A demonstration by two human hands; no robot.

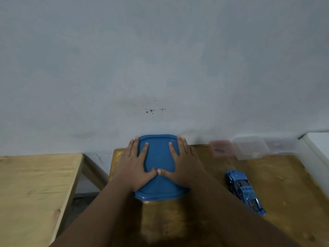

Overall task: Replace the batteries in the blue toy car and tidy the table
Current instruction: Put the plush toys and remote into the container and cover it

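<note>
A blue container lid (158, 157) lies flat on the brown wooden table (284, 175), close to the wall. My left hand (135, 166) rests palm down on its left side, fingers spread. My right hand (183, 164) presses palm down on its right side, and the two thumbs meet at the lid's middle. Whatever is under the lid is hidden. The blue toy car (244, 190) stands on its wheels to the right of my right arm, apart from both hands.
Clear plastic boxes (251, 148) and a reddish one (220, 147) sit against the wall at the back right. A lighter wooden table (35, 189) stands to the left across a gap. A white surface (318, 141) borders the far right.
</note>
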